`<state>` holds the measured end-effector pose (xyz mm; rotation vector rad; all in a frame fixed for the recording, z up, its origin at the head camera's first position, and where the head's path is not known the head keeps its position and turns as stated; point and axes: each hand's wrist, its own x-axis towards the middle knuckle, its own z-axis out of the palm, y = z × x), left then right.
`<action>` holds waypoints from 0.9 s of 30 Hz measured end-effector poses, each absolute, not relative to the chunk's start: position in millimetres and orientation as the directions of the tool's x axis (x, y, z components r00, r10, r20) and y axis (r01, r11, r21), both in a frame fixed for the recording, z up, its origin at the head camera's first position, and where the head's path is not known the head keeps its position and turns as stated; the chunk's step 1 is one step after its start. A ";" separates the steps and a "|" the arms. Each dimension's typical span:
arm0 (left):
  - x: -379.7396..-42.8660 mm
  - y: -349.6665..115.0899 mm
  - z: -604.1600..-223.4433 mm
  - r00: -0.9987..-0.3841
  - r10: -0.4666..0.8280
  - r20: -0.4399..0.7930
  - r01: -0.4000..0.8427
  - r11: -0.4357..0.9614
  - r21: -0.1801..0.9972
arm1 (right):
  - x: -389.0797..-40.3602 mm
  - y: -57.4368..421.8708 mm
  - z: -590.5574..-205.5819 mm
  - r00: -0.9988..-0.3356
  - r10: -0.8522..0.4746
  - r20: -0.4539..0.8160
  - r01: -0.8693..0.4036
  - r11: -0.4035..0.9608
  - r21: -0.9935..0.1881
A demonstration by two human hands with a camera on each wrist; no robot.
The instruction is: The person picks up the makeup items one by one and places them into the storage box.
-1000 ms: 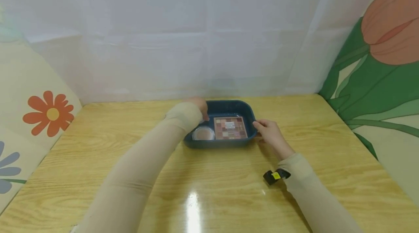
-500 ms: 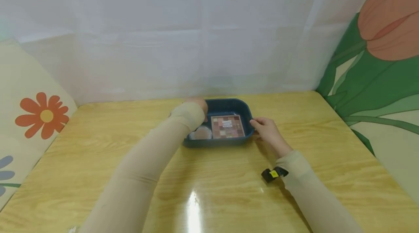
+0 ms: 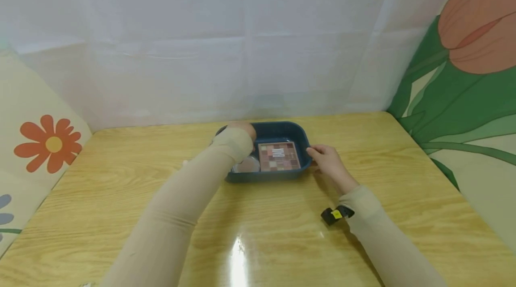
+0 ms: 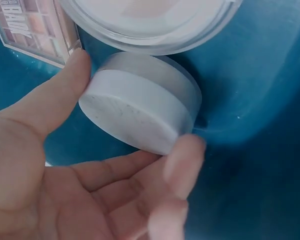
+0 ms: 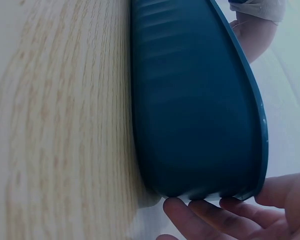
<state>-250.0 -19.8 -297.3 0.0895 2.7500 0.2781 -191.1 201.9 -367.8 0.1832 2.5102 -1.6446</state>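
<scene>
A dark blue plastic basin (image 3: 266, 176) stands toward the back of the table. Reaching into its left part, my left hand (image 3: 243, 130) holds a small round jar (image 4: 140, 107) with a white lid, thumb on one side and fingertips on the other; the head view hides the jar. The jar lies tilted, its lid facing the wrist camera. Right beside it is a larger round, clear-lidded container (image 3: 248, 164). A square eyeshadow palette (image 3: 279, 156) lies in the right part. My right hand (image 3: 332, 166) grips the basin's right end, thumb at the rim, fingertips against the outer wall.
The basin rests on a wood-grain table (image 3: 278, 233). Behind it hangs a white cloth (image 3: 250, 54), and flower-painted panels (image 3: 467, 108) flank the table. A black strap device (image 3: 336, 215) sits at the right wrist. Something small and pale shows at the bottom left edge.
The head view has shifted slightly. My left hand stays inside the basin at its left part, and the right hand keeps its grip on the right end.
</scene>
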 end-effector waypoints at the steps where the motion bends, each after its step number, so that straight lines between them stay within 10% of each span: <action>1: -252.6 -20.4 -299.3 -0.928 0.096 -0.361 0.024 0.980 0.199 | -191.1 201.9 -367.2 -0.984 0.028 -0.177 0.174 0.399 -0.900; 6: -279.9 -24.8 -319.8 -0.913 0.060 -0.404 -0.031 0.976 0.214 | -191.1 202.0 -365.9 -0.984 0.022 -0.174 0.168 0.400 -0.901; 11: -333.7 -36.1 -364.2 -0.916 0.225 -0.332 0.219 0.974 0.055 | -191.3 202.8 -367.8 -0.983 0.016 -0.184 0.175 0.403 -0.898; 27: -247.4 -60.0 -285.5 -0.950 0.215 -0.227 0.172 0.966 0.195 | -191.3 201.2 -369.9 -0.984 0.027 -0.176 0.172 0.400 -0.900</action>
